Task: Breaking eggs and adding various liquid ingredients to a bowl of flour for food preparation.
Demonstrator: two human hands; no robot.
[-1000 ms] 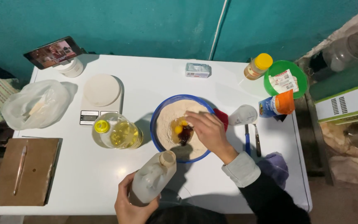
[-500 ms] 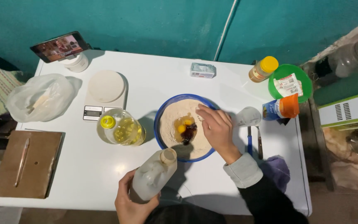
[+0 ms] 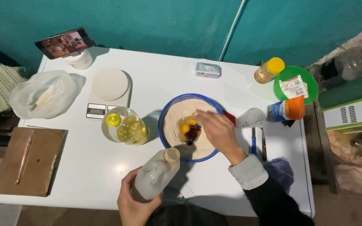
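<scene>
A blue bowl stands mid-table, filled with flour, egg yolks and a dark red dollop. My right hand reaches into the bowl, fingertips at the yolks and the dark dollop. My left hand grips a translucent plastic jug near the table's front edge. The jug is uncapped and tilted, its mouth pointing toward the bowl's near rim.
A bottle of yellow oil lies left of the bowl, a kitchen scale behind it. A plastic bag, a phone on a jar and a wooden board are at left. Jar, green plate, packets and utensils are at right.
My right hand has shifted slightly inside the bowl, working at the yolks. The jug in my left hand stays tilted toward the bowl. The camera view has drifted a little.
</scene>
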